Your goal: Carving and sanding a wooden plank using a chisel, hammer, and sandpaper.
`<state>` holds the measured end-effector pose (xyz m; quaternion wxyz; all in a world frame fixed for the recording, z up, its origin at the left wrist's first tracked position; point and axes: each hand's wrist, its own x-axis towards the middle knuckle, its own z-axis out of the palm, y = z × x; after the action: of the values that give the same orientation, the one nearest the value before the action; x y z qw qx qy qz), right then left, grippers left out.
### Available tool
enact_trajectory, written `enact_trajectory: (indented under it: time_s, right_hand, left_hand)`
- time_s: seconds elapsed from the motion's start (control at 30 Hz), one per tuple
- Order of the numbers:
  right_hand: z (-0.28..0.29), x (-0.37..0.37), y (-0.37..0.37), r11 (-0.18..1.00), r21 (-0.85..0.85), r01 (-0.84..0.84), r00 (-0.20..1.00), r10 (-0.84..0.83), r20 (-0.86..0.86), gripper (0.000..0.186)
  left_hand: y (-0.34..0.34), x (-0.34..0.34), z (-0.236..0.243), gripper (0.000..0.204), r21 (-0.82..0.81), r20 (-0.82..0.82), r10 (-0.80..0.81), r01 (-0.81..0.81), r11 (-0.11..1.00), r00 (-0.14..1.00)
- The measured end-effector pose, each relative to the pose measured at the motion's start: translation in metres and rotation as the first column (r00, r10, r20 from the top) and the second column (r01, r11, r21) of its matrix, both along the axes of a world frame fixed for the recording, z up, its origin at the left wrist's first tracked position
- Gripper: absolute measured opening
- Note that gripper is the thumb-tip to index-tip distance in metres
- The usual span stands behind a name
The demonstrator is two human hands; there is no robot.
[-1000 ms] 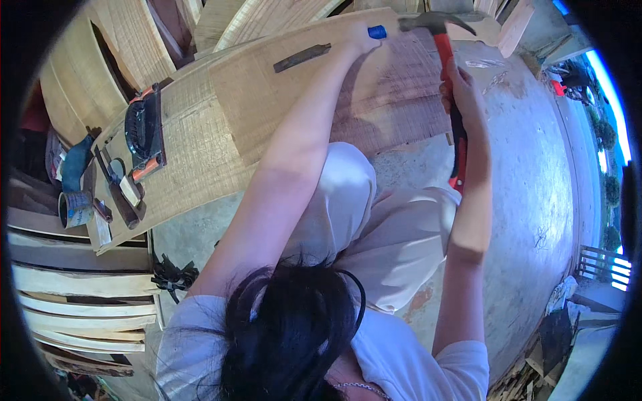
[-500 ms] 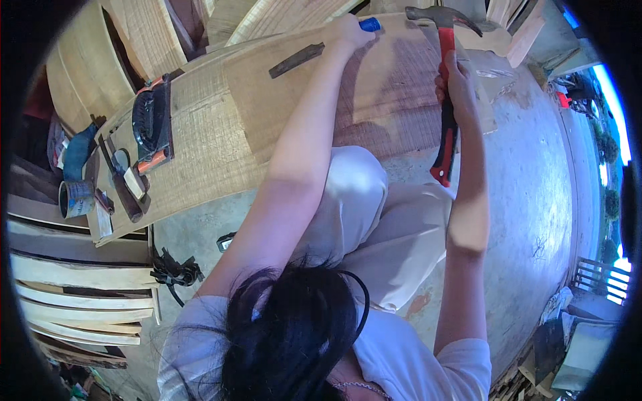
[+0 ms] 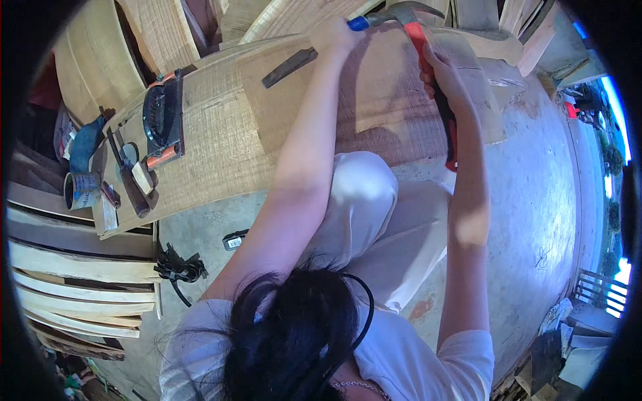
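Note:
My left hand (image 3: 329, 39) grips a tool with a blue end (image 3: 358, 23) at the far edge of a thin wooden sheet (image 3: 281, 120); the rest of this tool is hidden. My right hand (image 3: 441, 80) is closed round the red and black handle of a claw hammer (image 3: 414, 33). The dark hammer head (image 3: 394, 15) is at the blue end, appearing to touch it. A flat dark metal tool (image 3: 281, 72) lies just left of my left hand. The sheet rests on a larger pale board (image 3: 214, 154), with my knee at its near side.
An orange-handled sander-like tool (image 3: 159, 120), dark hand tools (image 3: 134, 187) and a can (image 3: 80, 190) lie at the board's left end. Curved planks (image 3: 87, 287) are stacked leftward, more behind. A small black device (image 3: 234, 240) and black straps (image 3: 180, 267) lie on the concrete floor (image 3: 521, 220).
The hammer has swung left from beside the blue end onto it. My left hand and the blue-ended tool have shifted left since a second ago.

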<state>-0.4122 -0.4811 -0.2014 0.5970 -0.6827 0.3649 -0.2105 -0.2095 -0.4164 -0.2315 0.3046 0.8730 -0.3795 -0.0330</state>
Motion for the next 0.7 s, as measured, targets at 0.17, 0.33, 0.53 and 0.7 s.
enact_trajectory:
  time_s: [0.17, 0.33, 0.53, 0.7]
  right_hand:
    - [0.012, 0.002, -0.001, 0.999, 0.013, 0.053, 0.994, -0.054, 0.096, 0.041]
    - [0.005, 0.011, 0.009, 0.986, 0.125, 0.113, 0.985, -0.128, 0.12, 0.042]
    - [-0.001, 0.013, 0.003, 1.0, -0.026, -0.002, 0.999, 0.003, 0.039, 0.041]
    - [-0.008, 0.025, 0.013, 0.999, -0.004, 0.05, 0.997, -0.05, 0.054, 0.041]
  left_hand:
    - [0.008, 0.002, -0.005, 0.042, 0.047, 0.012, -0.009, 0.008, 0.999, 1.0]
    - [0.006, 0.006, 0.0, 0.042, 0.033, 0.012, 0.057, -0.058, 0.998, 0.998]
    - [0.018, 0.017, -0.01, 0.043, 0.031, 0.039, 0.094, -0.095, 0.995, 0.995]
    - [0.014, 0.024, -0.009, 0.042, -0.021, 0.025, 0.094, -0.093, 0.995, 0.995]
